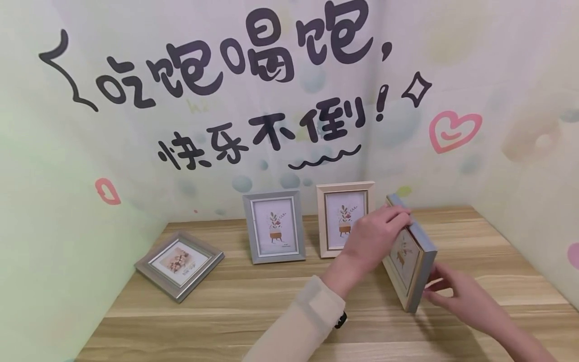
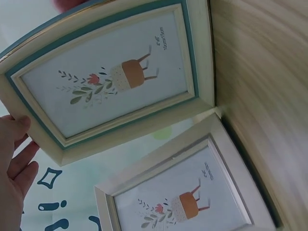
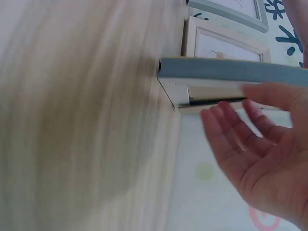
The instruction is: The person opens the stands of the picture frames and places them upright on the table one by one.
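A picture frame with a cream front, a blue-green inner line and blue-grey sides stands tilted on its edge at the right of the table. My left hand grips it along the top, thumb at the front in the left wrist view. Behind its back is my right hand, fingers loosely bent and spread from the thumb. In the right wrist view those fingertips overlap the frame's pale back. The print inside shows a plant in an orange-and-white legged pot.
A cream frame stands just left of the held one, partly hidden by my left hand. Further left stands a blue-grey frame. A silvery-brown frame lies on the wooden table. Printed cloth walls enclose the table.
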Demonstrator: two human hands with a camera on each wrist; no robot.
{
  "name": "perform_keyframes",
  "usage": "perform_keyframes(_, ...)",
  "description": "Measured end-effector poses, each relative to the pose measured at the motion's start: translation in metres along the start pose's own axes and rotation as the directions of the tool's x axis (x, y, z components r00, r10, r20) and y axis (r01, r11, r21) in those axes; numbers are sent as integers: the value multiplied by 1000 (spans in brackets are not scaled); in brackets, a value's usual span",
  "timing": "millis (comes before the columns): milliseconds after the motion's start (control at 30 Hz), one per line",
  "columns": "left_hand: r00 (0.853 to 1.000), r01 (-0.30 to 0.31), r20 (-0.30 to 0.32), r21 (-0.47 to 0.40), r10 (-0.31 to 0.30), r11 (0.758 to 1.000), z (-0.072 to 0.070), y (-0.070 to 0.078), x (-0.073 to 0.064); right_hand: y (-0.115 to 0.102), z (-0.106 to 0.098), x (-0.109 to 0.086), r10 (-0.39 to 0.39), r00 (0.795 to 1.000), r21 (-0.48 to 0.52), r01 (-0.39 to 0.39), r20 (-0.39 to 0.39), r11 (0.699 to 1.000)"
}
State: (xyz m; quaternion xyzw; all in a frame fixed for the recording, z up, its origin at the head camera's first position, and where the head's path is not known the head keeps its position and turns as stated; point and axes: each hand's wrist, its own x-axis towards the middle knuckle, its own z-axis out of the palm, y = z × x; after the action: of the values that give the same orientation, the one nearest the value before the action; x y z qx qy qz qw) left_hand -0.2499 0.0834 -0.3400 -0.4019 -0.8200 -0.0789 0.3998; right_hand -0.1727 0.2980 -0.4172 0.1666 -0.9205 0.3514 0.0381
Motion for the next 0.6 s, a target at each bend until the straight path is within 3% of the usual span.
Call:
perform_keyframes(300, 995, -78, -63, 4, 78, 997, 5, -8, -5, -8, -16, 16, 43, 996, 20, -42, -81, 999)
perform_keyframes(500, 993, -103, -55, -9, 103, 995, 9, -14, -7, -10, -16, 30, -67, 985, 0, 68, -157, 998)
perform_keyframes(600, 993, -118, -34, -27, 117, 993, 12, -21, -8, -13, -14, 36, -89, 986, 15, 92, -140, 996)
